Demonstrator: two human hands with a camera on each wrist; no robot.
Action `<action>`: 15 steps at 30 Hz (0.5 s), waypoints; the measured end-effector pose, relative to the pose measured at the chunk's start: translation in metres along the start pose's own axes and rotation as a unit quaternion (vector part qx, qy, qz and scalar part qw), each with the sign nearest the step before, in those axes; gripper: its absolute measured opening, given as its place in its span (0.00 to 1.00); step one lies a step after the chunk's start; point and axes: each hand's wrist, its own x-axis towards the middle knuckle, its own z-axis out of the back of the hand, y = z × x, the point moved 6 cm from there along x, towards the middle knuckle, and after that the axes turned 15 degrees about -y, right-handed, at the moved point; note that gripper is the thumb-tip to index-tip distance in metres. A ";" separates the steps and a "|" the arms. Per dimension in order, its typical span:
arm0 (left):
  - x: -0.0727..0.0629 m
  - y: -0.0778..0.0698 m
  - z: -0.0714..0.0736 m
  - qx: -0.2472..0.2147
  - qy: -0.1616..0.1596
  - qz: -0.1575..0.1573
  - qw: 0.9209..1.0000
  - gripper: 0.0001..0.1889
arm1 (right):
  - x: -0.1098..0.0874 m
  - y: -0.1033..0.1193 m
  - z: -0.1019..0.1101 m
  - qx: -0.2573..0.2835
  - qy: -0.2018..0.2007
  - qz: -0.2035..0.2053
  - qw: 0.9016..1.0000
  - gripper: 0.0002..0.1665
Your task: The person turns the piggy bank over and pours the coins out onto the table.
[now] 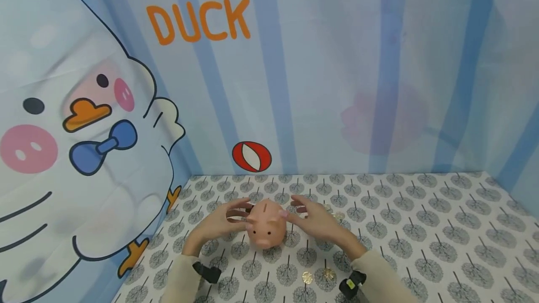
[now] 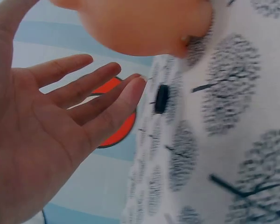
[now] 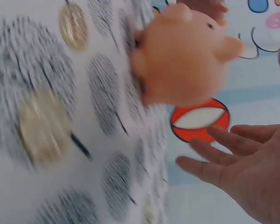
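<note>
A peach-pink piggy bank [image 1: 267,230] stands upright on the patterned cloth, its slot on top and its face toward me. My left hand [image 1: 221,221] is beside its left side, palm inward, fingers extended and slightly bent. On the other side my right hand [image 1: 317,219] is held the same way, its thumb by the pig's ear. Both wrist views show a gap between the fingers and the piggy bank [image 3: 182,60]; whether the thumbs touch it I cannot tell. A small black object [image 2: 162,99] lies behind the pig.
Two gold coins [image 1: 308,277] lie on the cloth in front, toward the right wrist. More coins [image 1: 338,216] lie behind the right hand, partly hidden. A printed duck curtain [image 1: 328,83] stands along the back and left of the table [image 1: 421,233].
</note>
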 end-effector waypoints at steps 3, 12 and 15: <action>-0.001 -0.011 0.007 0.036 -0.019 -0.011 0.999 0.39 | 0.000 0.004 0.022 -0.024 -0.012 0.012 1.000 0.49; -0.006 -0.042 0.034 0.168 -0.126 -0.061 0.976 0.31 | -0.012 0.015 0.095 -0.093 -0.043 0.066 0.993 0.54; -0.008 -0.050 0.043 0.234 -0.161 -0.095 0.954 0.25 | -0.019 0.014 0.121 -0.105 -0.056 0.081 0.990 0.58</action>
